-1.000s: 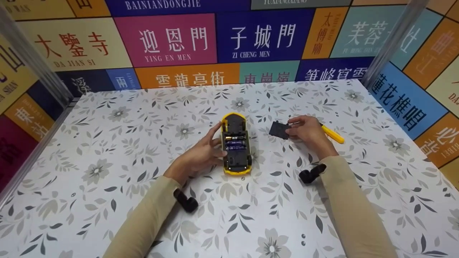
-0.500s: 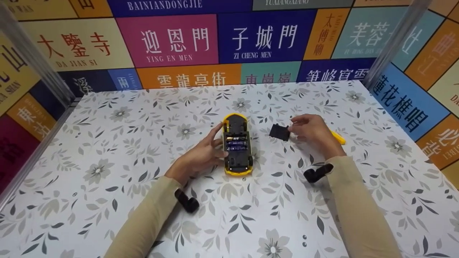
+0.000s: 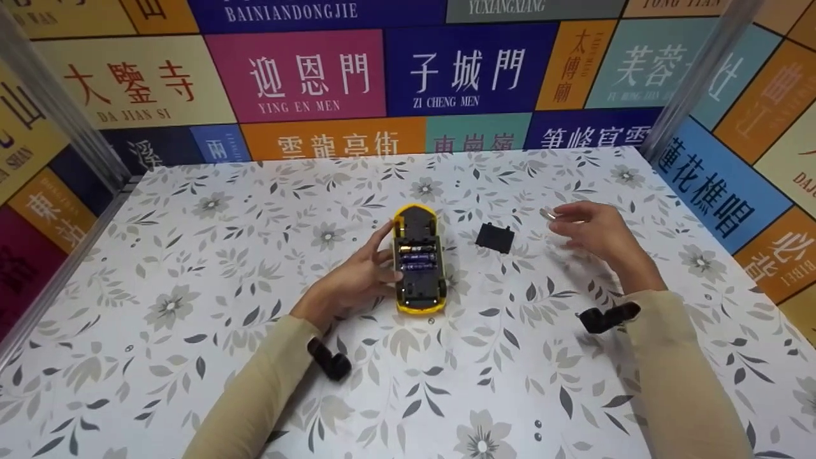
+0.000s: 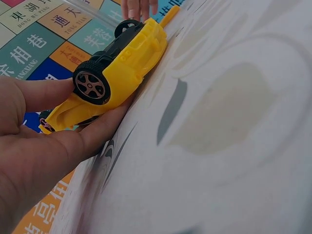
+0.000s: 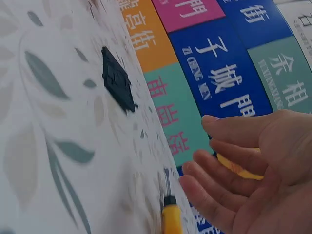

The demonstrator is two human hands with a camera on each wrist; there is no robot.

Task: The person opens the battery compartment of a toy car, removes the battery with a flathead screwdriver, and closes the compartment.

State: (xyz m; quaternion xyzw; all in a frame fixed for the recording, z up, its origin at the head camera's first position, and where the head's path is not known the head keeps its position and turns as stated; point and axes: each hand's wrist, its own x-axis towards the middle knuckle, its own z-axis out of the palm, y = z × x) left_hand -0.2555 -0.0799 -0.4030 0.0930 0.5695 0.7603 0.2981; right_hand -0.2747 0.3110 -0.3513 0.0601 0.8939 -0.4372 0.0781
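Observation:
A yellow toy car (image 3: 441,299) lies wheels up on the table, its underside facing the head camera. Several batteries (image 3: 418,257) sit in its uncovered compartment. My left hand (image 3: 354,277) holds the car from its left side, thumb near a wheel (image 4: 91,84) and fingers along the body. My right hand (image 3: 596,233) hovers over a screwdriver, fingers loosely bent and apart. In the right wrist view the screwdriver (image 5: 171,217), with its yellow handle and thin metal shaft, lies below the fingertips. Its handle is hidden by the hand in the head view.
A black battery cover (image 3: 495,238) lies flat on the table between the car and my right hand. The table is covered with a floral cloth (image 3: 255,357). Walls with coloured lettered panels (image 3: 293,73) close off the back and sides.
My right hand has let go of the black battery cover and moved right, over the screwdriver. The cover stays on the table. My left hand keeps holding the car in the same place.

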